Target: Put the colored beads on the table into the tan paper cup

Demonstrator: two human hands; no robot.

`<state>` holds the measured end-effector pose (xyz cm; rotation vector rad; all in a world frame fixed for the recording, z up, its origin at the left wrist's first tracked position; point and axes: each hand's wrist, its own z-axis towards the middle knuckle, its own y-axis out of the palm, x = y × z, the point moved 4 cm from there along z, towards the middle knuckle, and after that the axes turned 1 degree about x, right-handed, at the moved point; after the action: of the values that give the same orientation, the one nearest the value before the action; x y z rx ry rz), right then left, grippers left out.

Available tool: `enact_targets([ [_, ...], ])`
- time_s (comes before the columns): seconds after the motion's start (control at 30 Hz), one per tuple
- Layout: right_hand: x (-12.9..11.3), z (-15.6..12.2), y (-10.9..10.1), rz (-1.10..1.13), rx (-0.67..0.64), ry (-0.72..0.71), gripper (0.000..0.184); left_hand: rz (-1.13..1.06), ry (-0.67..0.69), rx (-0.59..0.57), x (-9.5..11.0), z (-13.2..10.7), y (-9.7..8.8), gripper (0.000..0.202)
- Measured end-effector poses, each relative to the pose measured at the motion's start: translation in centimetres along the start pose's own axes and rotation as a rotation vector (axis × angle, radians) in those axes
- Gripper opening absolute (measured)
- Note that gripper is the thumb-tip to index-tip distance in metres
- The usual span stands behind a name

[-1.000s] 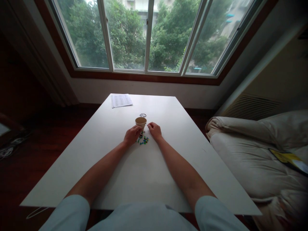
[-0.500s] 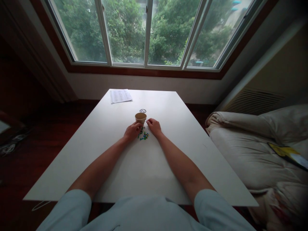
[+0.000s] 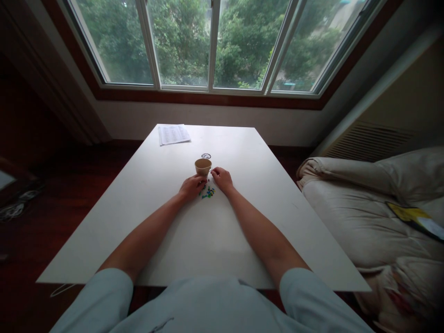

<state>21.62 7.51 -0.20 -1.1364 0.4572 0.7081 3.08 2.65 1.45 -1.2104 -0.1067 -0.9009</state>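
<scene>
A tan paper-like cup [image 3: 203, 169] stands upright near the middle of the white table [image 3: 208, 240]. Just in front of it lies a loose scatter of small green, blue, yellow and dark pieces [image 3: 208, 193], bead-sized. My left hand [image 3: 193, 188] rests at the cup's front left, thumb and fingers pinched together beside the pieces. To the right of the cup, my right hand [image 3: 222, 179] has its fingers closed, tips near the cup's side. Whatever either hand pinches is too small to make out. Behind the cup is a thin dark ring-shaped item [image 3: 206, 156].
Printed paper sheets [image 3: 174, 134] lie at the table's far left corner. A beige padded sofa [image 3: 350, 208] stands to the right, with a yellow and black item [image 3: 412, 219] on it. A window [image 3: 215, 46] rises beyond the table. Cables [image 3: 15, 208] lie at the left.
The whole view has shifted slightly, so the table appears a little higher. My left hand's fingertips have moved slightly at the pieces; my right hand stays beside the cup.
</scene>
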Motion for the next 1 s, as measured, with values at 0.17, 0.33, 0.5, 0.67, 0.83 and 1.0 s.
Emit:
enact_targets([
  [0.17, 0.01, -0.03, 0.12, -0.005, -0.007, 0.006, 0.021, 0.023, 0.009, -0.017, -0.21, 0.04, 0.17, 0.020],
  [0.33, -0.21, -0.10, 0.04, -0.005, -0.018, 0.011, 0.021, 0.019, 0.007, -0.019, -0.23, -0.02, 0.13, 0.020],
  [0.5, -0.46, -0.13, -0.01, -0.023, -0.027, -0.005, 0.020, 0.018, 0.015, -0.034, -0.13, -0.03, 0.09, 0.021],
  [0.67, -0.62, -0.18, -0.07, -0.041, -0.037, -0.011, 0.020, 0.031, -0.001, -0.054, -0.01, -0.01, 0.00, 0.022],
  [0.83, -0.63, -0.15, -0.05, -0.048, -0.046, -0.003, 0.019, 0.035, -0.004, -0.063, -0.09, 0.03, 0.03, 0.023],
  [1.0, -0.78, -0.15, -0.13, -0.048, -0.049, -0.004, 0.019, 0.030, 0.011, -0.074, -0.34, 0.04, 0.22, 0.024],
])
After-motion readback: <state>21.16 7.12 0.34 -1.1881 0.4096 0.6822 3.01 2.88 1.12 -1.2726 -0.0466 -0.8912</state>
